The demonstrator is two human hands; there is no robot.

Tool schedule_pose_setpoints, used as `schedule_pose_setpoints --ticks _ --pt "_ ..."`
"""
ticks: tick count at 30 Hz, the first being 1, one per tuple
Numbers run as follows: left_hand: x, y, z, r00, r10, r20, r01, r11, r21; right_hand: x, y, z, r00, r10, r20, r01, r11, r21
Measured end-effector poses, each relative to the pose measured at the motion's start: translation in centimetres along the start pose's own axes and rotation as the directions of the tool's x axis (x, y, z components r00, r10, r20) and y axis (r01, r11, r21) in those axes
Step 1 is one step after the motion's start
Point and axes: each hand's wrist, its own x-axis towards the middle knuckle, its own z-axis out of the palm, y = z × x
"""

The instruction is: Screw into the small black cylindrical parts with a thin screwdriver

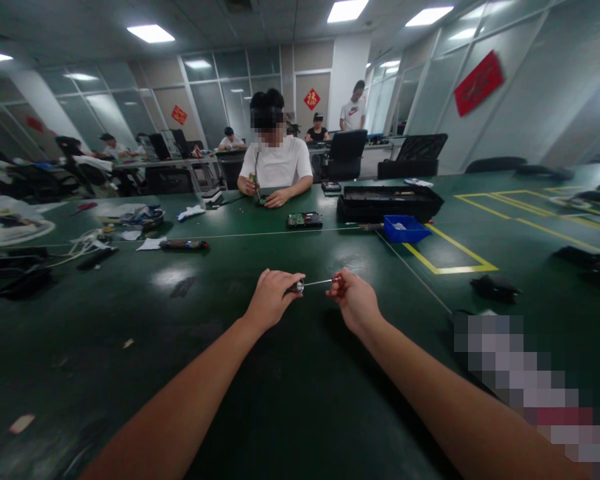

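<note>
My left hand (275,297) is closed around a small dark part with a silvery round end (298,286), mostly hidden by the fingers. My right hand (354,299) grips the red handle of a thin screwdriver (319,283). Its metal shaft points left and its tip meets, or nearly meets, the silvery end; I cannot tell which. Both hands are held over the green table (300,387), in front of me.
Across the table a person in a white shirt (285,163) works with a tool. Near them lie a hard drive with a green board (305,220), a long black tray (390,201) and a blue bin (407,229). Cables and loose parts (87,248) lie to the left.
</note>
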Motion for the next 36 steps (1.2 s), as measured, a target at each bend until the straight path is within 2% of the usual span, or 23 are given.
schedule_pose_setpoints --ticks 2,4,11,15,18,21,25,31,36 --pt "0.0 -0.3 0.2 0.998 -0.036 0.048 0.036 0.999 0.008 0.0 -0.1 -0.1 0.995 -0.053 -0.081 0.048 0.997 -0.066" --pt "-0.1 -0.5 0.5 0.996 -0.065 0.060 0.065 0.998 0.002 -0.2 -0.1 0.0 0.986 -0.128 -0.110 0.110 0.982 -0.155" --pt "-0.2 -0.5 0.6 0.993 -0.089 0.073 0.092 0.995 -0.048 -1.2 -0.5 0.3 0.944 -0.328 -0.022 0.296 0.878 -0.375" --pt "-0.1 0.1 0.6 0.994 -0.076 0.081 0.087 0.986 -0.140 -1.4 -0.8 0.3 0.916 -0.402 0.012 0.360 0.806 -0.470" --pt "-0.2 0.5 0.5 0.987 -0.156 0.037 0.161 0.960 -0.231 -1.5 -0.9 0.3 0.903 -0.430 0.015 0.376 0.772 -0.513" --pt "-0.3 1.0 -0.2 0.959 -0.283 0.001 0.267 0.903 -0.335 -1.6 -1.0 0.2 0.899 -0.438 0.019 0.384 0.766 -0.516" --pt "-0.2 1.9 -1.3 0.922 -0.383 0.055 0.369 0.829 -0.420 -1.7 -0.9 0.1 0.901 -0.432 0.034 0.388 0.770 -0.507" --pt "1.3 1.9 -2.0 0.928 -0.369 0.047 0.362 0.866 -0.346 -1.8 -1.0 0.0 0.899 -0.435 0.045 0.397 0.770 -0.499" --pt "2.7 0.4 -1.3 0.963 -0.225 0.148 0.234 0.971 -0.041 -1.6 -0.7 -0.1 0.880 -0.473 0.038 0.434 0.769 -0.470"
